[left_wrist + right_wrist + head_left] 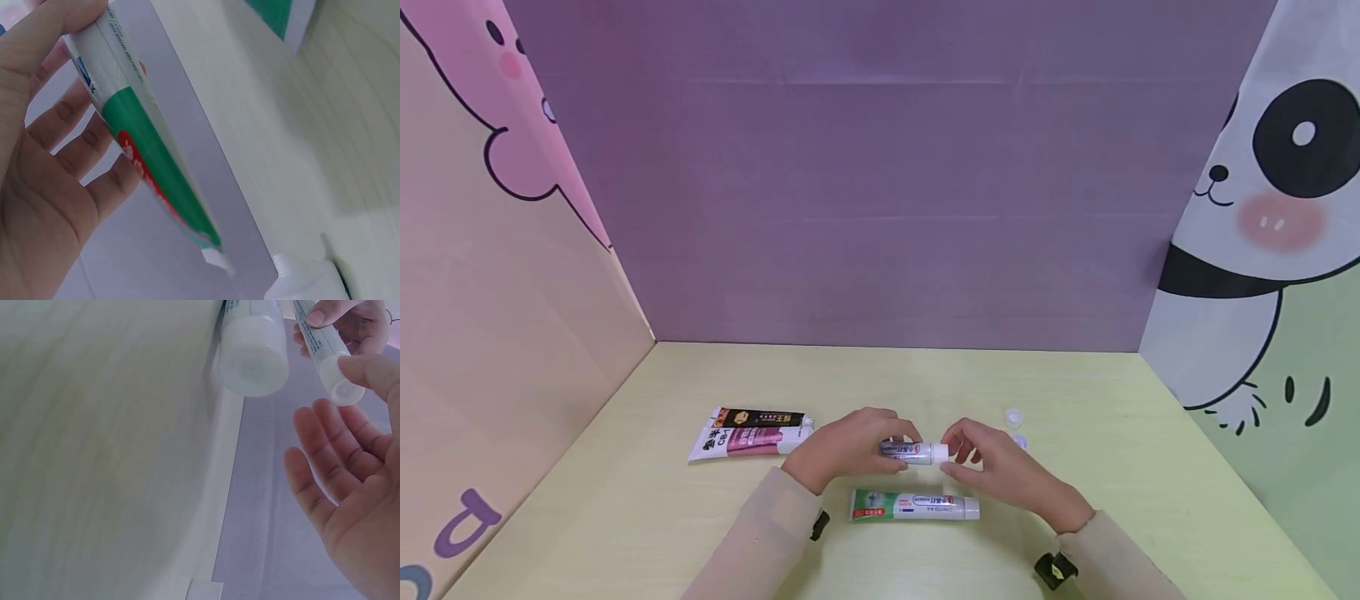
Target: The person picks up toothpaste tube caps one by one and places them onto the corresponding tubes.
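Two black wrist units [1056, 570] are located below the beige sleeves [767, 533]. Forward of these, a green-and-white toothpaste tube [917, 506] lies flat on the pale wood-grain tabletop [925, 567], capped end directed right. Just beyond it, a second green-and-white tube [904, 452] is held above the tabletop, its white cap [940, 453] also directed right. The left hand [847, 447] clamps this tube between thumb and fingers. The right hand [1003, 471] is positioned at the cap with fingers apart and thumb against or just beside it; firm contact cannot be confirmed. Left of the left hand, a pink-and-white tube [756, 442] lies beside a black tube [767, 418], which is the farther of the pair. Two small whitish round pieces [1013, 417] lie beyond the right hand. A purple panel [895, 183] closes the rear, between a pink cartoon figure [523, 158] at left and a cartoon panda [1240, 225] at right.
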A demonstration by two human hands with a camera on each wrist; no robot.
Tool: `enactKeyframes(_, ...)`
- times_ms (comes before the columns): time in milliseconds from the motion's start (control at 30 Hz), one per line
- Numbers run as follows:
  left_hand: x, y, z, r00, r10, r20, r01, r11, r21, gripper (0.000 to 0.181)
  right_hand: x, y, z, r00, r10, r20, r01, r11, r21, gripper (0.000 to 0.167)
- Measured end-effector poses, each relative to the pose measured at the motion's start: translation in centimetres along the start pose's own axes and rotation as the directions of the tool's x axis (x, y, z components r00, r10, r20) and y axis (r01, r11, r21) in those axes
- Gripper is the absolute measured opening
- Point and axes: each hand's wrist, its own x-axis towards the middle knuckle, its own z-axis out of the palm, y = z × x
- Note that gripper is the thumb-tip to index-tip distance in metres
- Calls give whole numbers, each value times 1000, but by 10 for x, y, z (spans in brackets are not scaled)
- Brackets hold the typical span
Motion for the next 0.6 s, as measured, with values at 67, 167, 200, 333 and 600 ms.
enactKeyframes(67,0,0,0,1000,2,-3,-2,1000,-4,27,0,0,0,1000,4,5,-4,1000,-5,18)
enactKeyframes(167,-1,1,0,1000,-1,-4,1,1000,-4,27,0,1,1,1000,23,19,-22,1000,-7,17)
enactKeyframes(200,-1,1,0,1000,-2,-4,2,1000,-2,27,0,1,2,999,32,23,-32,999,-9,17)
enactKeyframes(333,-1,1,0,1000,-3,-1,3,1000,16,28,1,2,2,997,60,44,-59,998,-18,25)
enactKeyframes(600,-1,1,0,1000,14,-8,-14,1000,23,28,4,0,5,994,97,49,-92,992,-88,41)
